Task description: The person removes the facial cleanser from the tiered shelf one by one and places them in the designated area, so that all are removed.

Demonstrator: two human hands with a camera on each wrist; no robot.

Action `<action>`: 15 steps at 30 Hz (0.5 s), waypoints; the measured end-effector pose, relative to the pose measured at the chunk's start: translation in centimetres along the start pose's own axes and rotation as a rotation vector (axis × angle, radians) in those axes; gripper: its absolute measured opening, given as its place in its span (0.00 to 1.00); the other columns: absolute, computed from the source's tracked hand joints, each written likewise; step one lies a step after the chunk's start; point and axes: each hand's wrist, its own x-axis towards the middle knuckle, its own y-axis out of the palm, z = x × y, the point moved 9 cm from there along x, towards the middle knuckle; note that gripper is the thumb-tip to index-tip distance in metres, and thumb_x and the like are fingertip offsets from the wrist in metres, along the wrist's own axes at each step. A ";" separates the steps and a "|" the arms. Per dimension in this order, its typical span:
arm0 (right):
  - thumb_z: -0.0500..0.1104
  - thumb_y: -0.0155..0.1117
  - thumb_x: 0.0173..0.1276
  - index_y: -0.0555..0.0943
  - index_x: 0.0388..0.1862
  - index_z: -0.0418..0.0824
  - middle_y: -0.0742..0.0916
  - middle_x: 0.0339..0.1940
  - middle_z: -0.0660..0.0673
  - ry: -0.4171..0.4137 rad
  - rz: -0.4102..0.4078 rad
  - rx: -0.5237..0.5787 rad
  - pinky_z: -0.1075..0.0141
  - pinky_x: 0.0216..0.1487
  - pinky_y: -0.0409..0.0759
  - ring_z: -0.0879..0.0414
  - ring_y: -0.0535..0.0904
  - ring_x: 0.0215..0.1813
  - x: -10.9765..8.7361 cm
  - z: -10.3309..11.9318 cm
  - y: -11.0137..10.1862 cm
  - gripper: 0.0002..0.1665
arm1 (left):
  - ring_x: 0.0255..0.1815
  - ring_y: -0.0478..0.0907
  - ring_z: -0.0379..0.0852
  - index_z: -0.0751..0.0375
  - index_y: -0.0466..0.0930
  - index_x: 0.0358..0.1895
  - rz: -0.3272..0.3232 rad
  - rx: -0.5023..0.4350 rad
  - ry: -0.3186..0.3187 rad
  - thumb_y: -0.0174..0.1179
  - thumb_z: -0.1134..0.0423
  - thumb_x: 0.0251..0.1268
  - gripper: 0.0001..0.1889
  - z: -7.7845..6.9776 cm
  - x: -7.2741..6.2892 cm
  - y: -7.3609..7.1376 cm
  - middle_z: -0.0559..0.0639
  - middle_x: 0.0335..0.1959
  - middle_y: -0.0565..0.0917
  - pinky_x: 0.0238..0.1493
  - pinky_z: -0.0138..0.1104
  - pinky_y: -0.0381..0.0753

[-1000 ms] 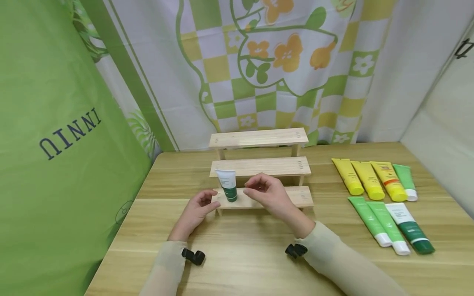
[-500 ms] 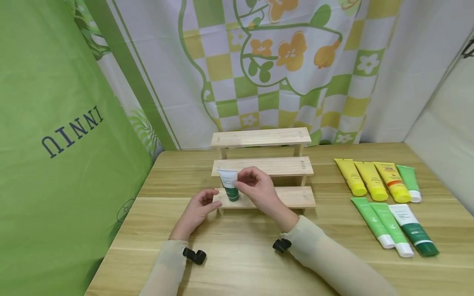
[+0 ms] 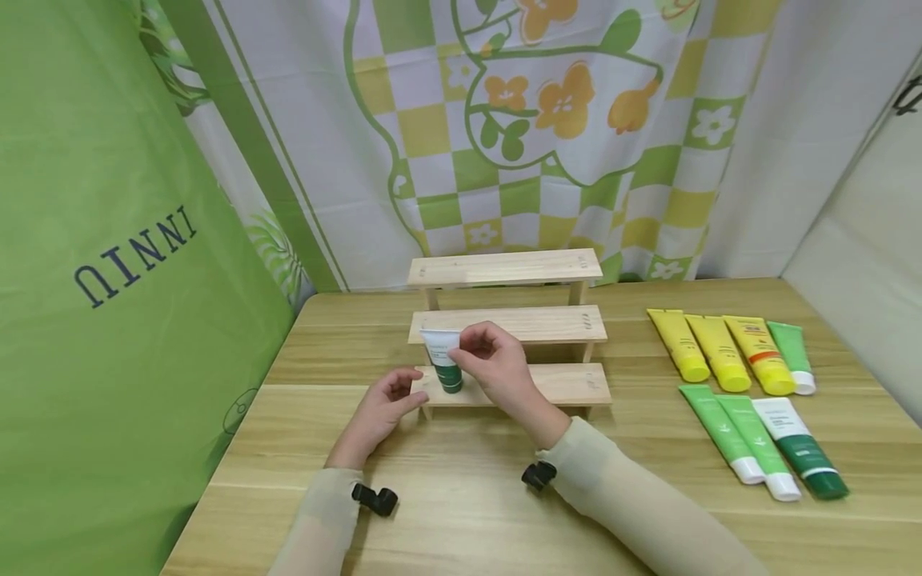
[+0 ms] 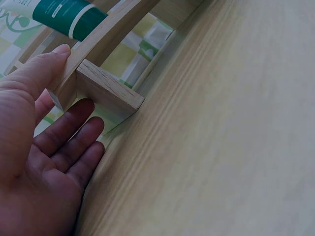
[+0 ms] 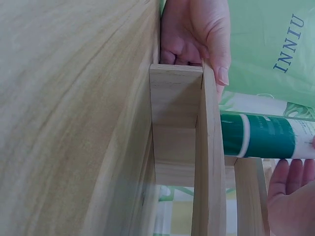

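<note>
A small white-and-dark-green squeeze tube stands upright on its green cap near the left end of the lowest step of a three-tier wooden shelf. My right hand pinches the tube's upper right side between thumb and fingers. At the left end of that same step, my left hand grips the board. In the left wrist view its thumb lies along the board's edge, with the other fingers lower, beside the support leg. The right wrist view shows the tube's cap at the board's surface.
To the right on the wooden table lie several tubes in two rows: yellow ones with a green one behind, and green ones with a larger white-and-green one in front. A patterned curtain hangs behind.
My right hand has moved left from a small gap beside the tube and now holds its upper side. The left hand keeps its place at the shelf's end.
</note>
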 end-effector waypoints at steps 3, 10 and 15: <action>0.35 0.73 0.62 0.79 0.43 0.34 0.83 0.40 0.40 -0.015 -0.013 0.002 0.66 0.44 0.78 0.49 0.78 0.42 -0.1 0.0 -0.4 0.13 | 0.47 0.74 0.47 0.55 0.80 0.54 0.000 -0.006 0.020 0.69 0.56 0.62 0.19 -0.2 -0.1 0.0 0.54 0.46 0.81 0.50 0.36 0.72; 0.36 0.74 0.61 0.79 0.42 0.35 0.83 0.40 0.40 0.013 -0.044 -0.002 0.66 0.42 0.78 0.49 0.78 0.42 -0.5 0.3 -2.3 0.14 | 0.48 0.73 0.49 0.62 0.78 0.55 0.031 -0.028 -0.008 0.68 0.62 0.63 0.18 -2.4 -0.9 0.2 0.55 0.46 0.81 0.53 0.41 0.72; 0.35 0.74 0.60 0.79 0.43 0.33 0.82 0.39 0.42 0.023 -0.079 0.026 0.68 0.41 0.78 0.51 0.77 0.41 -1.4 1.1 -4.8 0.15 | 0.48 0.73 0.49 0.65 0.78 0.55 0.045 -0.030 0.003 0.67 0.64 0.64 0.18 -3.2 -1.2 0.2 0.55 0.47 0.81 0.54 0.41 0.71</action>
